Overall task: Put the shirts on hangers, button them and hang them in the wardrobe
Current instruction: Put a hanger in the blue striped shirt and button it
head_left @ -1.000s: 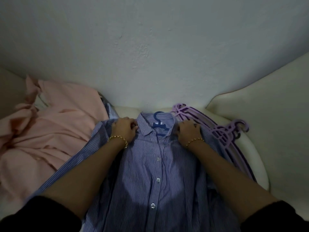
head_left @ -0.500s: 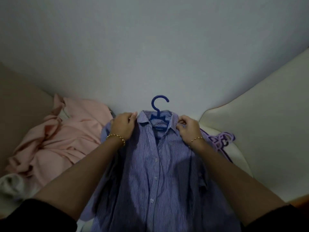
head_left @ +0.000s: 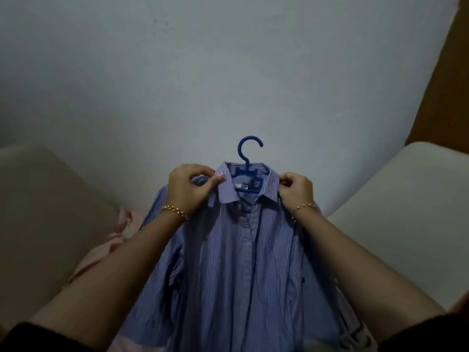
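A blue and white striped shirt [head_left: 236,270] hangs upright in front of me on a blue plastic hanger [head_left: 247,161] whose hook sticks up above the collar. My left hand [head_left: 190,189] pinches the shirt at the left shoulder beside the collar. At the right shoulder, my right hand [head_left: 295,190] grips the fabric. The placket looks closed down the front and the collar is open. A pink shirt [head_left: 101,252] lies crumpled low on the left, mostly hidden behind my left forearm.
A plain pale wall [head_left: 203,85] fills the view ahead. Cream upholstered armrests stand at the left [head_left: 38,212] and right [head_left: 406,212]. A brown wooden panel [head_left: 444,85] rises at the far right.
Both hands have lifted the striped shirt on its hanger up off the seat and hold it higher against the wall. The purple hangers have dropped out of view.
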